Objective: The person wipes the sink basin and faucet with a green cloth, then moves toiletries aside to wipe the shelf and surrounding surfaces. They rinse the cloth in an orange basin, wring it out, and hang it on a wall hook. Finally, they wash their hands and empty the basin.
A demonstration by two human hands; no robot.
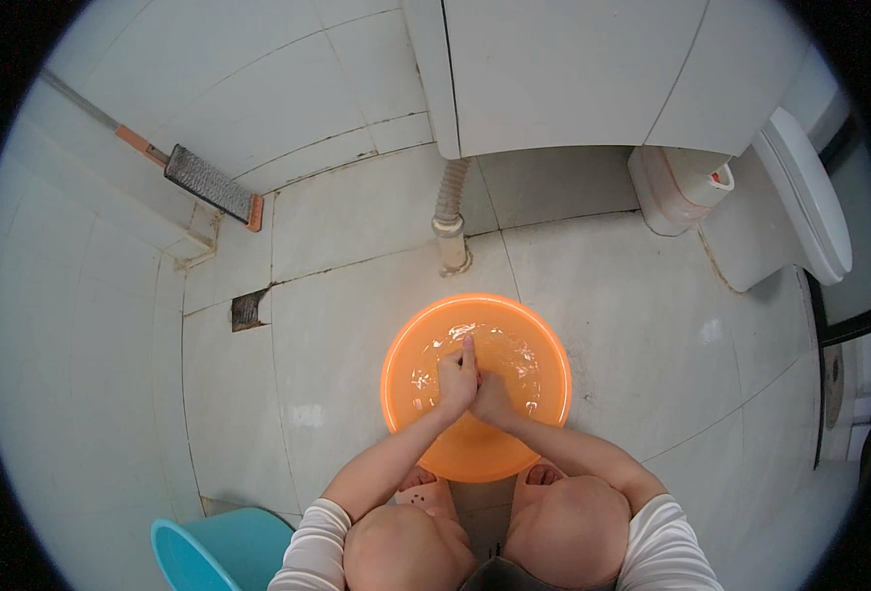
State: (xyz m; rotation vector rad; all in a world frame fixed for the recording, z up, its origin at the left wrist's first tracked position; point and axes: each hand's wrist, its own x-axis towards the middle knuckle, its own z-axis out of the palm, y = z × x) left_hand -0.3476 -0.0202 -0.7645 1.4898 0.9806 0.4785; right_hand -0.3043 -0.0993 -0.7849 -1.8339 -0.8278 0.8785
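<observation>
An orange plastic basin [398, 347] with clear water in it stands on the floor between my feet. My left hand [456, 380] and my right hand [493, 399] are pressed together over the middle of the water. On the left hand the fingers are curled, and one digit points away from me. A small dark and reddish spot shows between the hands, too little to tell whether they hold something. Ripples and bright reflections ring the hands on the water's surface.
Beyond the basin a ribbed drain hose [452, 192] enters the floor below a white cabinet [568, 74]. A toilet [768, 214] and a waste bin [661, 199] are at right. At left are a floor brush [210, 185], a floor drain [247, 310] and a turquoise bucket [247, 543].
</observation>
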